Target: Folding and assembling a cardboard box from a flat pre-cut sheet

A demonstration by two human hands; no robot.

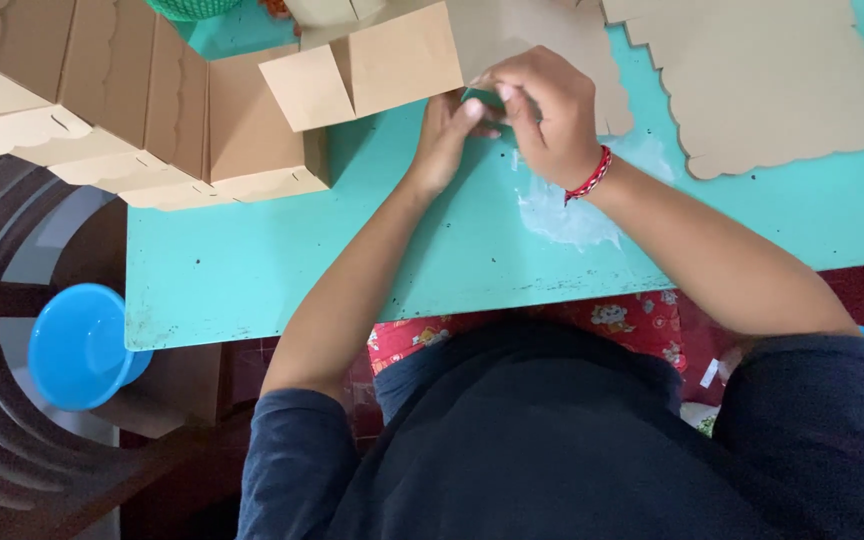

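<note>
Turquoise counter (252, 260): left hand (444, 140) and right hand (547, 115) together pinch the edge of a folded brown cardboard box (372, 65); stacked boxes (132, 110) nearby, flat scalloped cardboard (772, 80) beyond.

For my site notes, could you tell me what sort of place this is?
Probably a home craft or small packaging workspace: a turquoise table, folded brown cardboard boxes, flat scalloped cardboard sheets, and a blue plastic bowl beside it.

My only view: head camera, looking steeply down, close over turquoise painted counter (252, 270), own torso filling lower frame.
</note>
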